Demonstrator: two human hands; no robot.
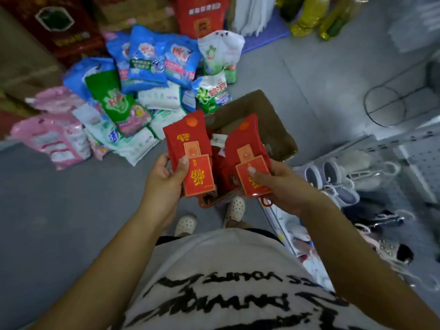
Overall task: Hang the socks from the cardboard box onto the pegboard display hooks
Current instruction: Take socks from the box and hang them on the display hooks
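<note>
I hold two packs of red socks above the brown cardboard box on the floor. My left hand grips one red sock pack by its red-and-gold card label, thumb on top. My right hand grips a second red sock pack the same way, with its red plastic hanger hook showing below the hand. More red socks lie inside the box between the two packs. A white pegboard stands at the right, with slippers and other goods hanging on its hooks.
A heap of detergent bags in blue, green, pink and white covers the floor at the left and back. Red cartons stand behind it. A wire basket sits at the right. My feet in white clogs stand beside the box on the grey floor.
</note>
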